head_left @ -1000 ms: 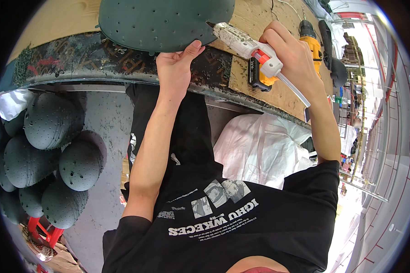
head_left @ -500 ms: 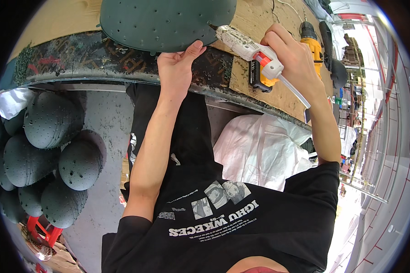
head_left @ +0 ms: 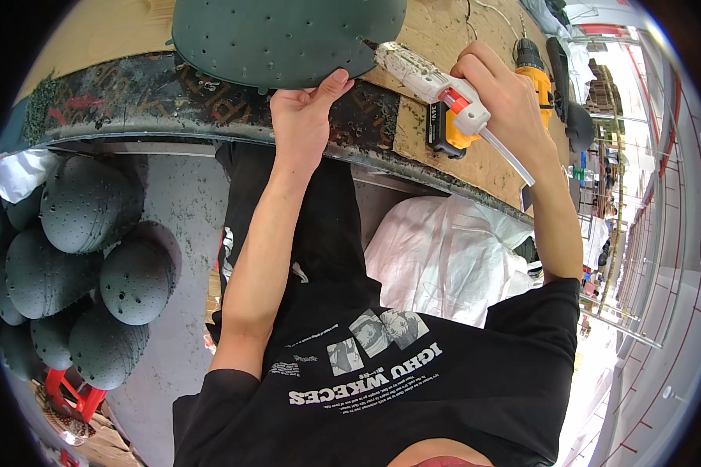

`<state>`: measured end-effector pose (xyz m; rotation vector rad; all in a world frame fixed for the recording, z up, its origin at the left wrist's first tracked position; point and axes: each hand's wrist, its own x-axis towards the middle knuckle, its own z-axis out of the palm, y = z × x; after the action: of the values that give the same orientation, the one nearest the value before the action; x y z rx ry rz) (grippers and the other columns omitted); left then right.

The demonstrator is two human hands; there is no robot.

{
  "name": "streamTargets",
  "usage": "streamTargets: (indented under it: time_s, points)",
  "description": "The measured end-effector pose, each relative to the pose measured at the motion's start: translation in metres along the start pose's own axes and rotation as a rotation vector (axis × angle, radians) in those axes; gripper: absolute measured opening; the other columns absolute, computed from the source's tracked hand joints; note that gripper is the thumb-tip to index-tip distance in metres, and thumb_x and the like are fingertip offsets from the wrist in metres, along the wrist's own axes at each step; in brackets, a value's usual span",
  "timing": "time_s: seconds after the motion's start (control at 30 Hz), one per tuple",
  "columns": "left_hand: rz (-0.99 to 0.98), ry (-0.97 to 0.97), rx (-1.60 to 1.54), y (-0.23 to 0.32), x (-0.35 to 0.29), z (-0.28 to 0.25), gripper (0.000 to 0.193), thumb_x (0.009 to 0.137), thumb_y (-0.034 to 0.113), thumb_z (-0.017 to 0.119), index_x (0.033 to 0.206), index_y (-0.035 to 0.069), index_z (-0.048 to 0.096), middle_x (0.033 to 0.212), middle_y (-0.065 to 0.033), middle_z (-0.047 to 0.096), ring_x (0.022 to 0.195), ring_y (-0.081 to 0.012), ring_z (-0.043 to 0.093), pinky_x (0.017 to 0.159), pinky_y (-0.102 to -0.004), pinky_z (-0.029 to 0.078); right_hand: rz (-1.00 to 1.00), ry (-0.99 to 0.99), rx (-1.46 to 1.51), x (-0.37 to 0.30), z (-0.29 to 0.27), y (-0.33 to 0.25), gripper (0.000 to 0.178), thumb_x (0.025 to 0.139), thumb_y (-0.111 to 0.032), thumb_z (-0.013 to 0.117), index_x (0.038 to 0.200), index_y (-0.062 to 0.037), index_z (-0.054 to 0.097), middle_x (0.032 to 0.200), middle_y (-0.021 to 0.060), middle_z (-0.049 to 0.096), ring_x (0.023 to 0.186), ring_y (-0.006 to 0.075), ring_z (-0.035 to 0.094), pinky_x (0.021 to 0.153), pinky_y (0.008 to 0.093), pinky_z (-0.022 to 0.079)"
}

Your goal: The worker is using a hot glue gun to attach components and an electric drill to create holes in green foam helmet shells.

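A dark green rounded shell (head_left: 280, 39) dotted with small holes lies at the near side of the workbench, cut off by the top of the view. My left hand (head_left: 308, 109) grips its near rim, thumb on top and the other fingers hidden beneath. In my right hand (head_left: 506, 93) is a white glue gun (head_left: 424, 74), smeared with residue, a clear glue stick (head_left: 508, 157) poking out of its back end. Its dark nozzle is at the shell's right side, close to the surface; I cannot tell if it touches.
A yellow cordless drill (head_left: 533, 74) lies on the cardboard (head_left: 475, 167) by my right hand. The bench edge (head_left: 156, 109) is stained and littered with dark crumbs. Several dark rounded shells (head_left: 54, 272) are piled at lower left, above a red stool (head_left: 74, 397). Below the bench sits a white sack (head_left: 444, 253).
My right hand and the glue gun have shifted slightly to the right. The shell and my left hand have barely moved.
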<state>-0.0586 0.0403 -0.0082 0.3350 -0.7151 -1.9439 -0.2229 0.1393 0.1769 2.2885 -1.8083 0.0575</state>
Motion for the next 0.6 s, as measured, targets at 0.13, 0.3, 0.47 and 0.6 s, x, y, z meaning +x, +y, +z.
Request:
streamTargets:
  time_s: [0.13, 0.3, 0.47, 0.6]
  points:
    - [0.001, -0.005, -0.006, -0.0008, -0.0001, -0.0021, 0.012, 0.095, 0.001, 0.065, 0.107, 0.001, 0.069, 0.106, -0.0061, 0.071, 0.099, -0.0152, 0.067, 0.099, -0.0443, 0.056, -0.009, 0.007, 0.008, 0.0017, -0.0004, 0.0011, 0.024, 0.079, -0.017, 0.074, 0.093, -0.0089, 0.055, 0.092, 0.0075, 0.055, 0.074, 0.0312, 0.062, 0.060, 0.0405, 0.049]
    - [-0.008, -0.005, 0.004, 0.0003, -0.0003, -0.0002, 0.012, 0.095, 0.002, 0.065, 0.107, 0.001, 0.069, 0.105, -0.0060, 0.071, 0.099, -0.0152, 0.067, 0.099, -0.0441, 0.056, 0.008, 0.013, 0.002, 0.0016, -0.0015, 0.0008, 0.025, 0.079, -0.016, 0.075, 0.093, -0.0090, 0.055, 0.092, 0.0074, 0.054, 0.074, 0.0311, 0.062, 0.060, 0.0404, 0.049]
    - [-0.011, -0.002, 0.012, 0.0012, -0.0005, 0.0002, 0.012, 0.096, 0.002, 0.065, 0.107, 0.001, 0.069, 0.105, -0.0059, 0.071, 0.099, -0.0150, 0.067, 0.100, -0.0442, 0.055, 0.009, -0.007, 0.006, -0.0004, 0.0000, -0.0002, 0.025, 0.079, -0.015, 0.075, 0.093, -0.0089, 0.056, 0.092, 0.0073, 0.055, 0.074, 0.0307, 0.062, 0.060, 0.0401, 0.049]
    - [-0.007, -0.007, -0.006, -0.0005, -0.0002, -0.0013, 0.012, 0.095, 0.003, 0.067, 0.106, 0.000, 0.070, 0.105, -0.0057, 0.071, 0.098, -0.0149, 0.067, 0.097, -0.0409, 0.056, -0.001, 0.004, 0.018, 0.0002, -0.0016, -0.0009, 0.025, 0.078, -0.015, 0.075, 0.093, -0.0089, 0.055, 0.092, 0.0076, 0.055, 0.074, 0.0309, 0.062, 0.060, 0.0403, 0.049]
